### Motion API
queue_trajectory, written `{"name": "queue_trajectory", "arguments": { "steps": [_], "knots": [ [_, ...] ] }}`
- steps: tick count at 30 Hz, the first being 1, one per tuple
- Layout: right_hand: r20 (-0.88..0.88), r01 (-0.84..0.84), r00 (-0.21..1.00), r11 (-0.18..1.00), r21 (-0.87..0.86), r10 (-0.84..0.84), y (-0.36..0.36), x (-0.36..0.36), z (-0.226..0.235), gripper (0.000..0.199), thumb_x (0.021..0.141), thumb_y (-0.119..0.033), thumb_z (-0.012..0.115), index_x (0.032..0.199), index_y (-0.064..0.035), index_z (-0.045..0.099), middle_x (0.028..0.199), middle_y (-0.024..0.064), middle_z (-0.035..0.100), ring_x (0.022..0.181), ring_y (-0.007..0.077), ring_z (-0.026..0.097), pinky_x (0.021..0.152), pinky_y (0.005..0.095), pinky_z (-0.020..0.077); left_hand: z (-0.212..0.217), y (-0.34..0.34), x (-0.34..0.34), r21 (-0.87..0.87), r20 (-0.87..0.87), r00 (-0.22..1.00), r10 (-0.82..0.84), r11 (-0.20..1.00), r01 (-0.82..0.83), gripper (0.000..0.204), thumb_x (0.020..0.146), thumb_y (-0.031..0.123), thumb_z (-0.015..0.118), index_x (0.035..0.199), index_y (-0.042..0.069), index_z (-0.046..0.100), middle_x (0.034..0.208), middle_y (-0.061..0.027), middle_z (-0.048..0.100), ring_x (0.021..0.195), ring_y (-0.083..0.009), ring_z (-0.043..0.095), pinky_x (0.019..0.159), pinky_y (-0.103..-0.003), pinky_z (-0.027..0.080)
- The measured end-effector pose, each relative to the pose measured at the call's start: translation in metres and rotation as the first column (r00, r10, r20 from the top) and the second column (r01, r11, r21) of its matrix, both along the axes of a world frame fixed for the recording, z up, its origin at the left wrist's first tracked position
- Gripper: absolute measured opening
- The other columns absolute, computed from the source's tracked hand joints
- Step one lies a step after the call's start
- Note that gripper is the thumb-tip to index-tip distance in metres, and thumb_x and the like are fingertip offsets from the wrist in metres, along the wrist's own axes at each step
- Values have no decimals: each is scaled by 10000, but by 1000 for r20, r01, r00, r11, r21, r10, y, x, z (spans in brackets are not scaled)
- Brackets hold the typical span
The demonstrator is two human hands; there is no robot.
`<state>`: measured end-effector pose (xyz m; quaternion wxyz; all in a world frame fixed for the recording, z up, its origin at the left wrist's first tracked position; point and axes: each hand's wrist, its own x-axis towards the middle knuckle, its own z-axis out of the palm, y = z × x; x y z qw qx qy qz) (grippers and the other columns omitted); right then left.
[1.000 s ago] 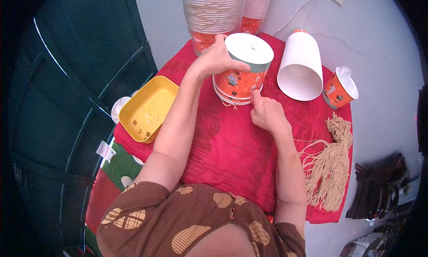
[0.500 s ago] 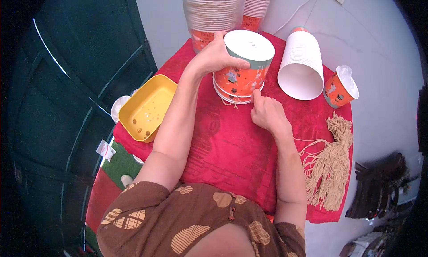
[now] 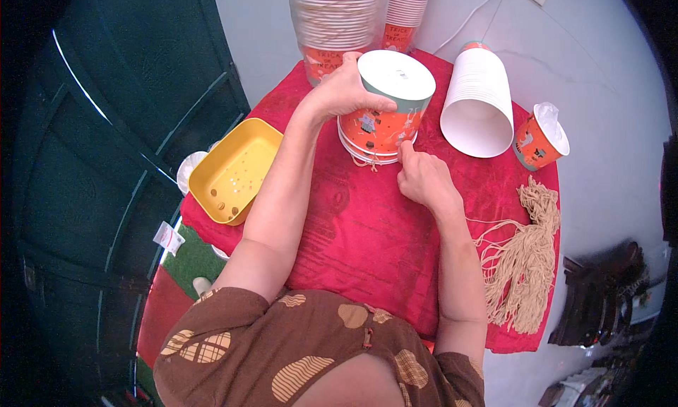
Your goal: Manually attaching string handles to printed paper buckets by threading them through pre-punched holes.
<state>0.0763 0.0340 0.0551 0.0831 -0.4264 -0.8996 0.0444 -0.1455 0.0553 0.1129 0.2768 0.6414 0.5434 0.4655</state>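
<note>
An orange paper bucket [image 3: 381, 129] with a white base and a grey-green band stands upside down at the far middle of the table. Just beneath its rim shows the white rim of another bucket [image 3: 351, 151], with a bit of tan cord [image 3: 373, 165] hanging there. My left hand [image 3: 346, 93] grips the upper bucket by its side, thumb in front and fingers behind. Curled fingers of my right hand [image 3: 426, 177] meet the bucket's rim at its near right; their tips are partly hidden.
Tall bagged bucket stacks [image 3: 335, 26] stand behind. On the right are a white bucket stack [image 3: 477, 100] lying sideways, an orange cup [image 3: 534, 144] holding clear plastic, and a tan cord bundle [image 3: 526, 266]. A yellow bin [image 3: 247, 135] with small bits sits left on the red cloth [image 3: 367, 252].
The upper bucket has come down slightly, and the orange strip between the two rims has narrowed. Both hands keep nearly the same places.
</note>
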Motion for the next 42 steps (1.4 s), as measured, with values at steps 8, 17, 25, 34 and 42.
{"name": "queue_trajectory", "arguments": {
  "steps": [8,17,25,34,42],
  "knots": [
    [4,2,1000,1000,2,-2,-1,-1,0,395,797,-64,529,1171,59,492,771,255,671,770,402,684,693,514,541,-3,2,-3,3,1,1000,-19,1000,19,1171,510,365,946,1349,-128,294,1252,-273,510,1232,-340,507,1074,-391,397],
    [-11,-19,1000,999,33,19,0,0,-3,350,798,-58,518,1129,58,505,754,257,668,752,404,683,679,515,540,-7,6,-6,-5,-44,999,-20,1000,20,1202,492,420,944,1369,-117,321,1328,-263,451,1277,-346,461,1108,-394,358],
    [-20,-24,1000,999,40,25,-1,-2,-2,334,803,-55,516,1117,56,504,744,257,664,748,411,680,677,518,539,-7,4,-9,-45,-73,997,-2,999,-1,1210,499,446,936,1383,-109,324,1348,-262,414,1296,-359,436,1120,-404,347],
    [-34,-31,999,999,39,32,-1,-1,-4,232,811,-54,498,1025,37,499,752,265,662,760,425,675,682,536,533,-12,6,-11,-57,-149,989,-23,998,14,1094,531,425,918,1389,-37,421,1354,-240,379,1305,-367,412,1136,-401,320],
    [-9,-27,1000,999,17,27,0,-3,-3,262,807,-57,503,1049,45,503,779,265,669,771,428,675,693,537,532,-20,9,-13,10,-179,984,0,1000,1,1160,501,433,944,1298,-149,334,1238,-283,535,1207,-339,545,1027,-379,447]
  ]
}}
